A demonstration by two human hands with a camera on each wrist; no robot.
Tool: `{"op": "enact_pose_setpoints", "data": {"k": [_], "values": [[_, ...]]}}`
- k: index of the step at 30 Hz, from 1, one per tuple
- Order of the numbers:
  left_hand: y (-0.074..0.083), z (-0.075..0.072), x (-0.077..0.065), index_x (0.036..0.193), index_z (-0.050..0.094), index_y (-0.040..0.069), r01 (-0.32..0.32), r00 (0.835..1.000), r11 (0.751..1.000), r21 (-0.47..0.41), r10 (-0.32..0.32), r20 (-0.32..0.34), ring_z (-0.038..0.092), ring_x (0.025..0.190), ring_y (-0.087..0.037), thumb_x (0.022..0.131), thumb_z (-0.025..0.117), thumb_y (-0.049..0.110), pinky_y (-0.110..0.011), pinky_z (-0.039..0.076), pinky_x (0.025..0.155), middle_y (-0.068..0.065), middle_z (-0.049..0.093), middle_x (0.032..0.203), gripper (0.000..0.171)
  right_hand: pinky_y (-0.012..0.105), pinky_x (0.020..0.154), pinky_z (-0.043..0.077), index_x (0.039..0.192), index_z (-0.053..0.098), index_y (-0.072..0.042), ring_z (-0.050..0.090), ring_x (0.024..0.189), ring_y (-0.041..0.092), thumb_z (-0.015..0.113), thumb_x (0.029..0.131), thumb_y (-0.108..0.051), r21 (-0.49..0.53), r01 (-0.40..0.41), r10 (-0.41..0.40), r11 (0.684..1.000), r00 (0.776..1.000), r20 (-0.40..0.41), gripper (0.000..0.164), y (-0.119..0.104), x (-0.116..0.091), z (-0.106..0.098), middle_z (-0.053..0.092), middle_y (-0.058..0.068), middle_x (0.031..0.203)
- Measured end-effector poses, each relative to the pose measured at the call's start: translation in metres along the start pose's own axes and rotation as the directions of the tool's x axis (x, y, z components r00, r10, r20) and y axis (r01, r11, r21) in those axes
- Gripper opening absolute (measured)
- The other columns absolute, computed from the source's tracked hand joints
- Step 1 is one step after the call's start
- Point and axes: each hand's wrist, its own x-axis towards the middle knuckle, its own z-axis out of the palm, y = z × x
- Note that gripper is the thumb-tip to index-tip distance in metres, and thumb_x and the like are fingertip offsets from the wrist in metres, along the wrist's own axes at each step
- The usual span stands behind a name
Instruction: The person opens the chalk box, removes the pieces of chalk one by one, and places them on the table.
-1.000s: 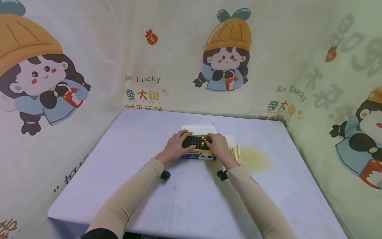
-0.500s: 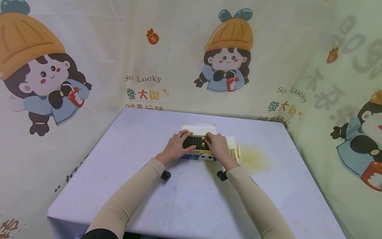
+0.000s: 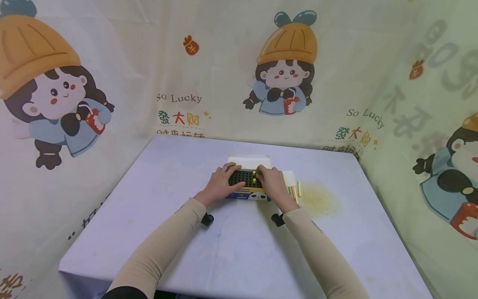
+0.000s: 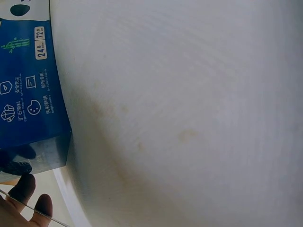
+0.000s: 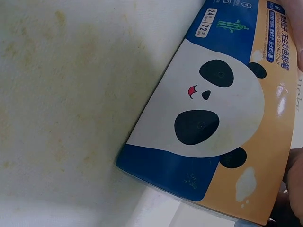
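Note:
A blue-and-orange chalk box [image 3: 247,194] with a panda on its front stands on the table. Its black holder [image 3: 243,176], full of small holes, faces up, with two yellow chalk sticks [image 3: 254,180] upright near the right end. My left hand [image 3: 219,183] grips the left end, thumb over the near edge and fingers at the far side. At the right end, the thumb and forefinger of my right hand [image 3: 274,185] pinch together at the holder's holes, beside the yellow sticks. What they pinch looks like a chalk stick, mostly hidden by the fingers. The right wrist view shows the box's panda [image 5: 227,113] close up.
Right of the box lie a loose yellow chalk stick [image 3: 299,188] and several coloured sticks [image 3: 293,192] on white paper [image 3: 288,177]. A white flap [image 3: 249,160] extends behind the box. Yellowish dust [image 3: 319,199] stains the tablecloth on the right.
Both hands stay at the box with almost no movement; the right fingertips shift slightly at the holder. The head view has shifted a little.

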Motion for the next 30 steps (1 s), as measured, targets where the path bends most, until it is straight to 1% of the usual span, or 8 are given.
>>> {"op": "enact_pose_setpoints", "data": {"k": [5, 10, 14, 18, 21, 24, 27, 30], "values": [[0.0011, 0.0006, 0.0, 0.163, 0.034, 0.026, 0.001, 1.0, 1.0, 0.011, -0.001, -0.001, 0.043, 0.136, -0.043, 0.099, 0.056, 0.065, -0.066, 0.036, 0.111, -0.008, 0.028, 0.167, 0.078, 0.048, 0.086, 0.05, 0.115, 0.066, -0.014, 0.056, 0.076, 0.027, 0.059, 0.107, -0.031, -0.003, -0.002, 0.002, 1.0, 1.0, -0.006, 0.02, 0.002, 0.0011, 0.0012, 0.072, 0.008, 0.087], [0.0015, 0.0009, -0.0003, 0.162, 0.035, 0.026, 0.002, 1.0, 1.0, 0.006, -0.002, -0.001, 0.042, 0.136, -0.043, 0.099, 0.057, 0.065, -0.065, 0.036, 0.111, -0.008, 0.028, 0.167, 0.078, 0.048, 0.087, 0.049, 0.114, 0.064, -0.013, 0.057, 0.076, 0.027, 0.058, 0.107, -0.033, 0.027, -0.001, 0.001, 1.0, 1.0, -0.01, 0.022, 0.0041, 0.0003, 0.0022, 0.072, 0.008, 0.086], [-0.0009, 0.0028, 0.0004, 0.163, 0.034, 0.027, -0.004, 1.0, 1.0, 0.011, 0.004, -0.003, 0.042, 0.138, -0.042, 0.099, 0.056, 0.066, -0.066, 0.036, 0.111, -0.008, 0.028, 0.168, 0.078, 0.048, 0.088, 0.049, 0.112, 0.064, -0.012, 0.059, 0.079, 0.027, 0.062, 0.106, -0.031, 0.055, -0.012, 0.012, 0.998, 1.0, 0.0, 0.021, 0.0051, -0.0003, 0.0018, 0.072, 0.008, 0.089], [-0.0029, 0.0039, 0.0007, 0.163, 0.033, 0.028, -0.007, 1.0, 1.0, 0.012, 0.008, -0.004, 0.041, 0.139, -0.041, 0.099, 0.054, 0.067, -0.065, 0.036, 0.111, -0.007, 0.027, 0.168, 0.078, 0.048, 0.089, 0.047, 0.114, 0.068, -0.007, 0.06, 0.086, 0.027, 0.069, 0.102, -0.025, 0.115, -0.056, 0.051, 0.992, 0.998, 0.04, 0.022, 0.0048, -0.0006, -0.001, 0.073, 0.008, 0.092], [-0.0031, 0.0039, 0.0005, 0.163, 0.033, 0.028, -0.006, 1.0, 1.0, 0.004, 0.006, -0.002, 0.041, 0.138, -0.041, 0.099, 0.055, 0.067, -0.065, 0.035, 0.111, -0.006, 0.026, 0.168, 0.078, 0.049, 0.092, 0.048, 0.118, 0.071, -0.005, 0.061, 0.093, 0.028, 0.07, 0.101, -0.021, 0.162, -0.082, 0.072, 0.983, 0.995, 0.062, 0.023, 0.0044, -0.0007, -0.0028, 0.075, 0.009, 0.098], [-0.0031, 0.0042, 0.0005, 0.163, 0.033, 0.029, -0.007, 1.0, 1.0, 0.003, 0.007, 0.0, 0.041, 0.139, -0.041, 0.099, 0.054, 0.067, -0.066, 0.035, 0.112, -0.006, 0.026, 0.168, 0.077, 0.048, 0.093, 0.051, 0.119, 0.073, -0.006, 0.064, 0.098, 0.029, 0.069, 0.102, -0.02, 0.193, -0.092, 0.081, 0.977, 0.995, 0.066, 0.022, 0.0043, -0.0006, -0.0037, 0.076, 0.009, 0.103], [-0.003, 0.0039, 0.0002, 0.163, 0.032, 0.029, -0.008, 1.0, 1.0, 0.003, 0.008, 0.001, 0.041, 0.139, -0.041, 0.099, 0.054, 0.067, -0.066, 0.035, 0.112, -0.006, 0.026, 0.168, 0.078, 0.048, 0.092, 0.052, 0.118, 0.074, -0.007, 0.065, 0.099, 0.028, 0.069, 0.102, -0.019, 0.202, -0.087, 0.076, 0.976, 0.995, 0.06, 0.021, 0.0049, -0.0005, -0.0036, 0.076, 0.009, 0.104], [-0.0023, 0.0034, 0.0003, 0.163, 0.032, 0.028, -0.008, 1.0, 1.0, 0.004, 0.008, 0.0, 0.041, 0.139, -0.041, 0.099, 0.054, 0.067, -0.065, 0.035, 0.112, -0.006, 0.026, 0.168, 0.078, 0.048, 0.094, 0.051, 0.118, 0.074, -0.007, 0.065, 0.1, 0.029, 0.07, 0.101, -0.02, 0.196, -0.077, 0.068, 0.978, 0.996, 0.05, 0.022, 0.0053, -0.0006, -0.0039, 0.076, 0.008, 0.105]]}}
